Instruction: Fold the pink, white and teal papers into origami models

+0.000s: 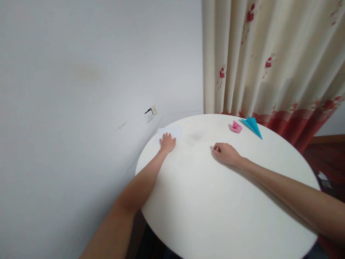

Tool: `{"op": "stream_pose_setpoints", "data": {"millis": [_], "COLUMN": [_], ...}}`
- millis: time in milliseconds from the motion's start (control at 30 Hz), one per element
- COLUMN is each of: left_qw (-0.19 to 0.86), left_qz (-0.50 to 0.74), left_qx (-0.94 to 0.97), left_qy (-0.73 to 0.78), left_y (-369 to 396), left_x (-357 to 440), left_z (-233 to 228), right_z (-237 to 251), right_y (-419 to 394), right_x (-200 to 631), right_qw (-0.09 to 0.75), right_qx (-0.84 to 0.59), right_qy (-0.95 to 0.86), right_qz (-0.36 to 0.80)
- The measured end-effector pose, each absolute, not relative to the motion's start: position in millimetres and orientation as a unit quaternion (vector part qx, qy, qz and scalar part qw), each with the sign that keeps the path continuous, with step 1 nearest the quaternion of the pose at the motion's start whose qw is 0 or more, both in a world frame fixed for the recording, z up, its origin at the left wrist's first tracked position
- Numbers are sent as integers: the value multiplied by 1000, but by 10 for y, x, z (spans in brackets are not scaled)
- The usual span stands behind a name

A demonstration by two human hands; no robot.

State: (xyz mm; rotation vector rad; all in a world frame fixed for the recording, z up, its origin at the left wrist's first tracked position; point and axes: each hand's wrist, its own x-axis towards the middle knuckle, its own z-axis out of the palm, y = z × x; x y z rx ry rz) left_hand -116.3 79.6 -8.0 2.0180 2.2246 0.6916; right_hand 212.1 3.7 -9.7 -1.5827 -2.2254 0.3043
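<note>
My left hand lies flat with its fingers spread on white sheets of paper near the table's far left edge. The paper is hard to tell from the white tabletop. Resting on its side near the middle of the table, my right hand is curled into a loose fist. A gap shows between its thumb and fingers, and I see nothing held there. Beyond it sit a small pink folded paper piece and a blue paper plane, which points toward me. Neither hand touches these two.
The round white table stands close to a white wall on the left. A wall socket with a black item in it sits beyond the table's left edge. A cream curtain with red flowers hangs behind the table.
</note>
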Motion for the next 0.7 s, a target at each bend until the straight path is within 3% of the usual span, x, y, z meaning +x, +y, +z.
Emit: {"op": "stream_pose_setpoints", "data": {"millis": [167,400,567,700], "left_qw": [48,49,37,111], "left_qz": [145,99,74,91], "left_qx": [653,747,852,897], "left_qy": [742,656,517,418], "left_y": [790,400,-74,-187], "left_x": [-1191,-660,-277,-194], "left_z": [-70,-60,64,165], "right_z": [-93,-89,-59,-66], "right_y": [81,257,418,464], "right_x": [2122,2183,2265,2313], "right_qw": [204,242,267,285], "right_qx": [-562,-547,-577,-609], "right_qy": [-792,-787,-755,-722], "right_qz": [125,155,158,166]}}
